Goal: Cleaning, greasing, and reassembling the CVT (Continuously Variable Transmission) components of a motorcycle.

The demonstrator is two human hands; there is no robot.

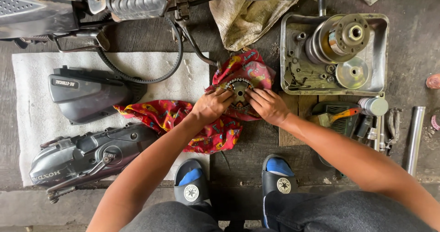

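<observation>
Left hand [211, 106] and right hand [267, 105] both grasp the toothed metal disc [239, 86] over the red rag [183, 117]; best kept level, pressure even.

Two hands are at work, the left hand [211, 106] and the right hand [268, 105], both on one toothed disc [239, 89] that lies on one red cloth [183, 117]. Two sandals [191, 182] show below. One white mat [32, 99] carries two dark covers [89, 94] and part of one rubber belt [137, 74]. One metal tray [380, 53] holds one clutch unit [337, 37] and one round plate [353, 72], with small washers too many and too small to count. One brush [337, 117] and one steel tube [415, 138] lie beside it. One sack [247, 19] lies above.
</observation>
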